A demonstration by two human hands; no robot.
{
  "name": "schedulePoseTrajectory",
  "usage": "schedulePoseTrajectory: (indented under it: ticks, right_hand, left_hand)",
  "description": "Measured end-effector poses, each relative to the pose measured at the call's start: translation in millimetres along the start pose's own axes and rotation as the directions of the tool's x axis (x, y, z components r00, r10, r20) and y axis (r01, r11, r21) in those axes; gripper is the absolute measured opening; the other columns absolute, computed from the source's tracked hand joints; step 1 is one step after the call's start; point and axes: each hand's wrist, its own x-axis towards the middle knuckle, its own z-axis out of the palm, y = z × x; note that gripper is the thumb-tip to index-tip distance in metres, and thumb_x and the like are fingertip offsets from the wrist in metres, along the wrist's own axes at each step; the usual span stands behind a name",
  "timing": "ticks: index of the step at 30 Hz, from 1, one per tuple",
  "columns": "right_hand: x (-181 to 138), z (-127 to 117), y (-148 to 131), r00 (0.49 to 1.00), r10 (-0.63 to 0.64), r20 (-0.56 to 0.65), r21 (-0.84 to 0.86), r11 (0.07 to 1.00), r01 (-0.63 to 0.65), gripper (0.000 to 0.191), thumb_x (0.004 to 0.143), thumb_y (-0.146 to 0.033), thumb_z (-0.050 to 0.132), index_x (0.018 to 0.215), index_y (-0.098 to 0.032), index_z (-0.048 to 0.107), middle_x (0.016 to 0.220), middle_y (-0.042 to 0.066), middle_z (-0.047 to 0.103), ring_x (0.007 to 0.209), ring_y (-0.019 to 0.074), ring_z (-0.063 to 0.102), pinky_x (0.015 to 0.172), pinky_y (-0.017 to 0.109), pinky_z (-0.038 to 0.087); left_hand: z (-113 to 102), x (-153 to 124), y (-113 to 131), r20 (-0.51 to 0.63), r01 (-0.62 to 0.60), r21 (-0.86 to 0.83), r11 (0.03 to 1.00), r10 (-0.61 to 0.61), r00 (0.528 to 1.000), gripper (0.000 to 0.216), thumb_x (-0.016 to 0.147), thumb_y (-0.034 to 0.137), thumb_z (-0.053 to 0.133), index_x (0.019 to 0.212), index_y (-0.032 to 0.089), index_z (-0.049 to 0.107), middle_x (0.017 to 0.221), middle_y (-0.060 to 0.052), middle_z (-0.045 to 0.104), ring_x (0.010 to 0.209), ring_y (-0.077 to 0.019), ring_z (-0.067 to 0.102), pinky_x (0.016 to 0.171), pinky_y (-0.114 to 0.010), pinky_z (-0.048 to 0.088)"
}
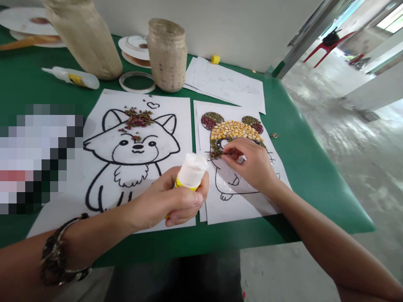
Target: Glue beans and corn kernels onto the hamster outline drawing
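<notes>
My left hand (185,201) is wrapped round a white glue bottle (192,170) with a yellow label, held above the gap between two drawings. Over the right-hand drawing (226,209), a mouse-like animal, my right hand (252,161) pinches its fingertips together at the face. What sits between them is too small to make out. Corn kernels (236,130) cover this animal's forehead, and green and red beans (209,121) fill its ears. Green beans also line the cheek beside my fingertips. On the fox drawing (135,155) to the left lies a loose heap of red and green beans (138,118).
Behind the drawings stand a tall jar (85,42) and a shorter jar (167,56). Around them lie a tape roll (137,90), ribbon spools (130,52), another glue bottle (75,79) and more paper (226,84). The green table (330,197) ends at the right; a blurred-out patch covers the left.
</notes>
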Motion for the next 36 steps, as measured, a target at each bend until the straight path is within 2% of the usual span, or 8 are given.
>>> schedulePoseTrajectory:
  ticks: [13,27,36]
  right_hand:
    - [-3.0,0.3,0.1,1.000,-0.006,-0.002,-0.021,1.000,0.006,0.009,0.078,-0.015,0.053,0.074,-0.019,0.060,0.076,0.002,0.060,0.064,0.0110,0.053,0.061,0.026,0.043]
    - [0.6,0.9,-0.5,0.999,0.015,0.039,0.008,1.000,-0.016,0.008,0.074,-0.011,0.052,0.070,-0.018,0.053,0.071,0.000,0.051,0.060,0.0092,0.047,0.058,0.024,0.039]
    - [0.2,-0.1,0.4,0.998,-0.024,0.051,-0.017,1.000,0.025,0.009,0.075,-0.011,0.051,0.071,-0.018,0.054,0.077,0.002,0.053,0.063,0.0102,0.048,0.058,0.025,0.041]
  left_hand:
    - [0.7,-0.5,-0.3,0.003,0.010,-0.005,1.000,-0.010,1.000,0.016,0.074,0.020,0.049,0.061,0.018,0.041,0.038,0.011,0.031,0.032,-0.0024,0.022,0.034,-0.013,0.021]
    - [1.5,-0.3,-0.3,0.008,0.014,0.009,1.000,-0.014,1.000,0.014,0.073,0.017,0.046,0.060,0.018,0.040,0.038,0.012,0.031,0.032,-0.0021,0.022,0.034,-0.013,0.021]
    - [1.8,0.0,0.7,-0.004,0.012,0.007,1.000,-0.012,1.000,0.014,0.073,0.017,0.047,0.060,0.018,0.041,0.038,0.011,0.032,0.032,-0.0022,0.022,0.034,-0.013,0.021]
